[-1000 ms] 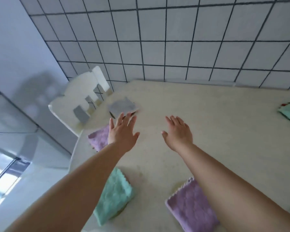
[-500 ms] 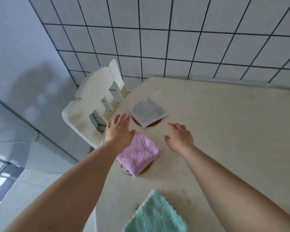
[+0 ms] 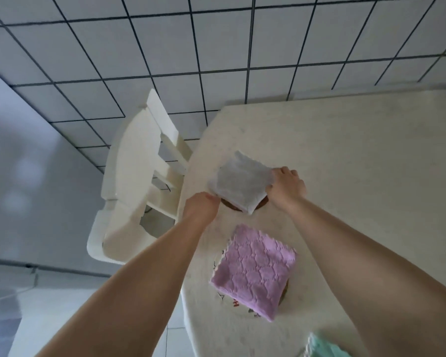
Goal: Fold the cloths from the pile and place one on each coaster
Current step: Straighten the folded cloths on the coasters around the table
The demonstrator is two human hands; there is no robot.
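1. The left hand (image 3: 202, 203) is pinching the near-left edge of the grey cloth (image 3: 238, 185), fingers curled.
2. The grey cloth is lying folded over a brown coaster (image 3: 232, 205) on the tabletop (image 3: 358, 161). It is looking soft, light and limp, so holding opposite edges should be keeping the fold from slumping.
3. The right hand (image 3: 287, 188) is gripping its right edge.
4. The purple cloth (image 3: 255, 270) is sitting folded nearer, on another coaster.
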